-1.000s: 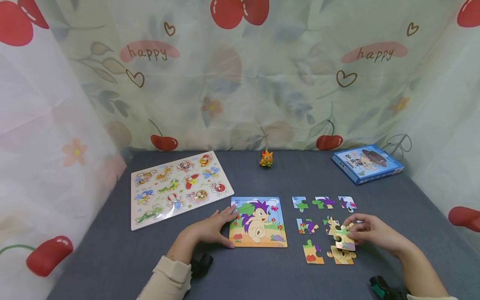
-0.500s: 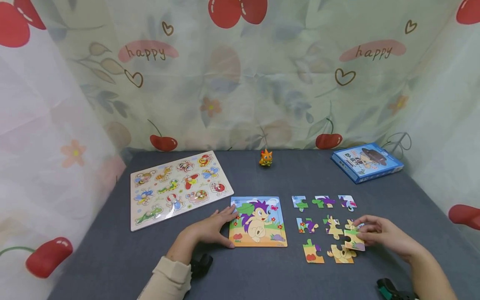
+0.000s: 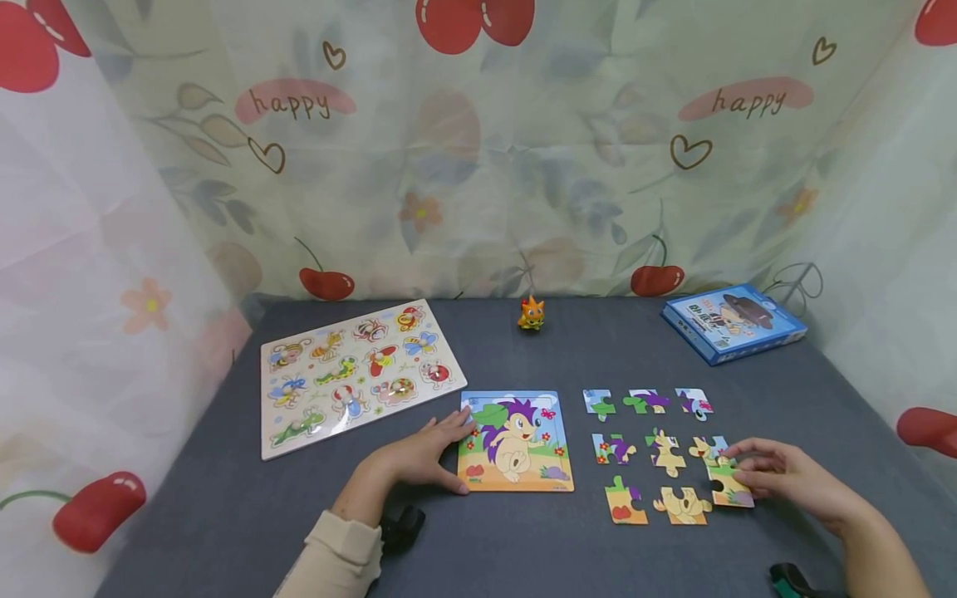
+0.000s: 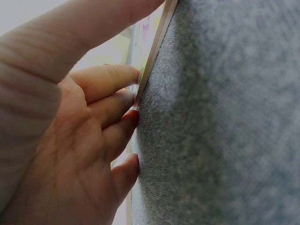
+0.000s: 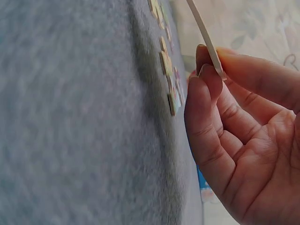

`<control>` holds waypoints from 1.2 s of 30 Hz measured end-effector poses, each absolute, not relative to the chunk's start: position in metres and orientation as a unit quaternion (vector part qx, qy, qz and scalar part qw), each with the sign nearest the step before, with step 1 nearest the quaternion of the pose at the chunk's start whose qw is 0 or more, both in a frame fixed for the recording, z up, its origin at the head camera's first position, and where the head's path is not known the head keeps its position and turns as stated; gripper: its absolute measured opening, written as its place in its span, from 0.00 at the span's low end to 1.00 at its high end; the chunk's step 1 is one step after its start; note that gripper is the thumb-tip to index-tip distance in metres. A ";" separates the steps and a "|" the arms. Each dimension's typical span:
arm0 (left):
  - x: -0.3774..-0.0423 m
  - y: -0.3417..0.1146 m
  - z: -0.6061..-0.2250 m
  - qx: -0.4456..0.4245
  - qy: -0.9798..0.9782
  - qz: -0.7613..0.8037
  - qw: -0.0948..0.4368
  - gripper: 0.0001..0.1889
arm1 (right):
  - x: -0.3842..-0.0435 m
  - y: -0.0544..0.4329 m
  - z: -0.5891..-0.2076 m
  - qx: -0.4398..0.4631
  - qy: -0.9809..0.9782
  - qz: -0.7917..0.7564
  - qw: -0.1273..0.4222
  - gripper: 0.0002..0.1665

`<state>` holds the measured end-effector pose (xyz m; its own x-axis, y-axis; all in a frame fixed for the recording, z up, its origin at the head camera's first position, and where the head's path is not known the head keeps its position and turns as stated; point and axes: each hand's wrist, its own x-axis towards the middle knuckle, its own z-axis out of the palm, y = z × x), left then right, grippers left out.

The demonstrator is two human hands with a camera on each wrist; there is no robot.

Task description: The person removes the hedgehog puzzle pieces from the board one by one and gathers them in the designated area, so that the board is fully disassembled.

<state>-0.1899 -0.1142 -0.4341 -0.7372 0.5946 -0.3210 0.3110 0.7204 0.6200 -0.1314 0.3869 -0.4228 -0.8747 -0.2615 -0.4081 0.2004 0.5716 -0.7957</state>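
My left hand (image 3: 422, 455) rests at the left edge of a square hedgehog puzzle board (image 3: 516, 448), its fingers and thumb spread along that side. In the left wrist view, the fingertips touch the board's thin wooden edge (image 4: 154, 51). Between thumb and fingers, my right hand (image 3: 788, 483) pinches a jigsaw piece (image 3: 733, 492) printed in green, yellow and purple. The right wrist view shows this piece edge-on, raised off the table. It partly covers the middle-right jigsaw piece (image 3: 701, 448). Left of it lies the bottom-middle piece (image 3: 682, 507).
More loose jigsaw pieces (image 3: 615, 449) lie in rows right of the board. An insect peg puzzle (image 3: 359, 374) is at the left. A small orange toy (image 3: 531, 316) stands at the back, and a blue box (image 3: 733, 324) lies at the back right.
My right hand has moved rightward with the pinched jigsaw piece, from over the bottom-middle piece to its right, and the middle-right piece shows more. My left hand stays put.
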 end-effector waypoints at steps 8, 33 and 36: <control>-0.191 -0.114 -0.435 0.252 0.892 0.270 0.261 0.46 | -0.126 0.398 -0.426 -0.006 0.844 -0.467 0.265 0.30; -0.191 -0.114 -0.434 0.251 0.892 0.271 0.260 0.46 | -0.125 0.395 -0.437 0.049 0.883 -0.404 0.235 0.26; -0.191 -0.114 -0.434 0.249 0.892 0.271 0.262 0.46 | -0.125 0.392 -0.435 0.064 0.886 -0.399 0.227 0.25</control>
<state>-0.1905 -0.1141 -0.4342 -0.7378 0.5870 -0.3332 0.3027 0.7289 0.6140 -0.1253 0.3916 -0.4353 -0.8885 -0.0686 -0.4538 0.2943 0.6735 -0.6780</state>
